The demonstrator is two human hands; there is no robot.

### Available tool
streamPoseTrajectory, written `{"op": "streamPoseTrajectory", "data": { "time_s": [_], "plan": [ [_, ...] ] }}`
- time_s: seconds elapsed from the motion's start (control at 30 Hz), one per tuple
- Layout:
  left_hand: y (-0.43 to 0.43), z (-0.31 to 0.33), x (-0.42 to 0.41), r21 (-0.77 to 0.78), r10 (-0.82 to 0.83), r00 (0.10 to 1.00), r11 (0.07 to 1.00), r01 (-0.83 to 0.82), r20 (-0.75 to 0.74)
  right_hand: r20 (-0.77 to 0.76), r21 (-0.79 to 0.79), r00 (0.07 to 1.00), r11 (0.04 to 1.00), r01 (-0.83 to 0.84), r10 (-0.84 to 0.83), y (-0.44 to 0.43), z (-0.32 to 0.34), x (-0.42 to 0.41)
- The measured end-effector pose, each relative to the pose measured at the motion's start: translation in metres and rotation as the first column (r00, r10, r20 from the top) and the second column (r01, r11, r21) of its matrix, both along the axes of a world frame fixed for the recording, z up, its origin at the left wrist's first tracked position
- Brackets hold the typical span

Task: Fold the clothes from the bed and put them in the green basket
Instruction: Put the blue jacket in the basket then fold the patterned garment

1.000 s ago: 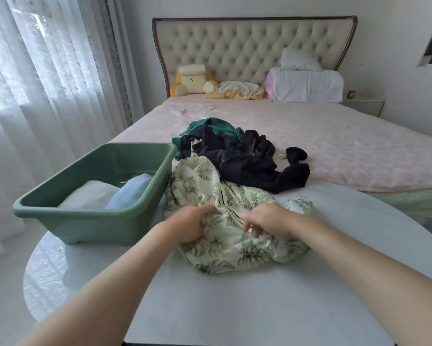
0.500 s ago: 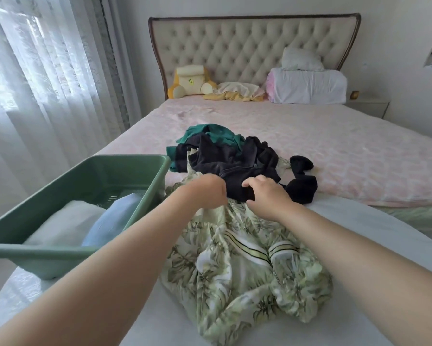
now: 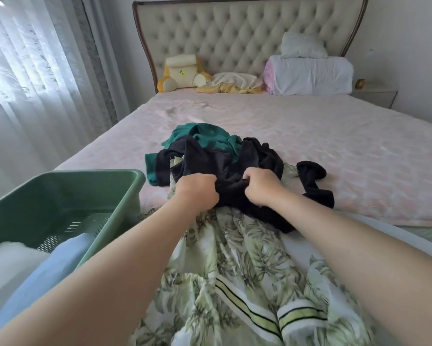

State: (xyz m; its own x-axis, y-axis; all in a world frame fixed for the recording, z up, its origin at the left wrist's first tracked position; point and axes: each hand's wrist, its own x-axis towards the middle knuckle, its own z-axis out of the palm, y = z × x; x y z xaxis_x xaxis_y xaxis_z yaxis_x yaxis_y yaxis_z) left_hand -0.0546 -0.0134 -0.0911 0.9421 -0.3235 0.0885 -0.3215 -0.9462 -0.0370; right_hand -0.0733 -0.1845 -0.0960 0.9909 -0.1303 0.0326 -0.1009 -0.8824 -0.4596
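Left hand (image 3: 197,193), right hand (image 3: 262,188): fingers curled, both gripping the near edge of the black garment (image 3: 235,166), which lies on the pink bed (image 3: 335,146). Teal garment (image 3: 207,136) at 12 o'clock, partly beneath it. Leaf-print garment (image 3: 235,270) at 6. Green basket (image 3: 85,173) at 9, holding folded white cloth (image 3: 10,260) and light-blue cloth (image 3: 60,265).

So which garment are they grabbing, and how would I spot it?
On the pink bed, near its foot, a heap of clothes lies right of the green basket. The black garment sits mid-heap, gripped by the left hand and right hand. It is black; the teal garment lies behind it, the leaf-print garment in front.
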Motion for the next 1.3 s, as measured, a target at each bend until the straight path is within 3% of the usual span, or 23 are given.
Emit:
{"op": "streamPoseTrajectory", "data": {
  "time_s": [0.07, 0.13, 0.2, 0.27, 0.3, 0.37, 0.43, 0.47, 0.5, 0.57, 0.63, 0.7, 0.8, 0.9, 1.03, 1.1, 1.17, 1.3],
  "plan": [
    [-0.014, 0.008, 0.014, -0.122, 0.044, 0.998, 0.991, -0.048, -0.034, -0.017, 0.245, 0.994, 0.964, 0.105, -0.104, -0.005, 0.009, 0.014],
    [-0.028, 0.018, 0.034, -0.3, 0.094, 0.995, 0.95, -0.083, 0.022, 0.141, 0.365, 0.968, 0.92, 0.144, -0.207, -0.01, 0.016, 0.03],
    [-0.038, 0.032, 0.054, -0.525, 0.085, 0.991, 0.851, -0.02, 0.1, 0.413, 0.377, 0.882, 0.924, 0.064, -0.229, -0.019, 0.024, 0.046],
    [-0.043, 0.041, 0.069, -0.623, 0.009, 0.994, 0.78, 0.06, 0.106, 0.537, 0.313, 0.836, 0.947, -0.07, -0.115, -0.03, 0.031, 0.063],
    [-0.044, 0.041, 0.076, -0.564, -0.02, 0.996, 0.823, 0.068, 0.091, 0.503, 0.264, 0.864, 0.958, -0.114, -0.036, -0.034, 0.032, 0.07],
    [-0.041, 0.032, 0.084, -0.387, -0.04, 0.999, 0.921, 0.036, -0.004, 0.233, 0.074, 0.967, 0.989, -0.127, 0.107, -0.041, 0.026, 0.082],
    [-0.035, 0.014, 0.085, -0.343, -0.113, 0.982, 0.938, 0.056, -0.15, -0.04, -0.236, 0.994, 0.965, -0.113, 0.106, -0.042, 0.013, 0.08],
    [-0.031, 0.005, 0.084, -0.335, -0.152, 0.971, 0.939, 0.083, -0.185, -0.107, -0.312, 0.991, 0.943, -0.114, 0.084, -0.041, 0.003, 0.077],
    [-0.027, -0.005, 0.081, -0.32, -0.178, 0.966, 0.941, 0.111, -0.188, -0.123, -0.319, 0.99, 0.941, -0.108, 0.072, -0.038, -0.007, 0.073],
    [-0.019, -0.021, 0.071, -0.312, -0.199, 0.969, 0.939, 0.146, -0.147, 0.011, -0.262, 0.997, 0.962, -0.072, 0.077, -0.03, -0.024, 0.061],
    [-0.01, -0.031, 0.059, -0.272, -0.217, 0.968, 0.946, 0.176, -0.129, 0.205, -0.274, 0.964, 0.956, -0.11, 0.17, -0.02, -0.036, 0.043],
    [-0.001, -0.039, 0.044, -0.178, -0.233, 0.964, 0.961, 0.21, -0.126, 0.25, -0.312, 0.918, 0.923, -0.224, 0.308, -0.01, -0.043, 0.02],
    [0.013, -0.047, 0.013, -0.002, -0.223, 0.972, 0.975, 0.223, -0.076, 0.066, -0.321, 0.898, 0.861, -0.394, 0.436, 0.009, -0.045, -0.022],
    [0.025, -0.05, -0.023, 0.104, -0.204, 0.977, 0.972, 0.21, -0.062, -0.176, -0.361, 0.883, 0.806, -0.47, 0.436, 0.025, -0.046, -0.062],
    [0.044, -0.05, -0.074, 0.1, -0.11, 0.976, 0.986, 0.13, -0.186, -0.39, -0.327, 0.846, 0.805, -0.496, 0.363, 0.029, -0.062, -0.102],
    [0.057, -0.051, -0.096, -0.032, -0.094, 0.967, 0.996, 0.089, -0.236, -0.425, -0.35, 0.852, 0.812, -0.467, 0.307, 0.021, -0.065, -0.119],
    [0.068, -0.051, -0.116, -0.21, -0.113, 0.976, 0.975, 0.073, -0.188, -0.46, -0.375, 0.854, 0.818, -0.436, 0.244, 0.01, -0.061, -0.139],
    [0.077, -0.048, -0.155, -0.322, -0.135, 0.946, 0.946, 0.034, -0.295, -0.54, -0.366, 0.832, 0.854, -0.37, 0.129, -0.002, -0.052, -0.177]
  ]
}}
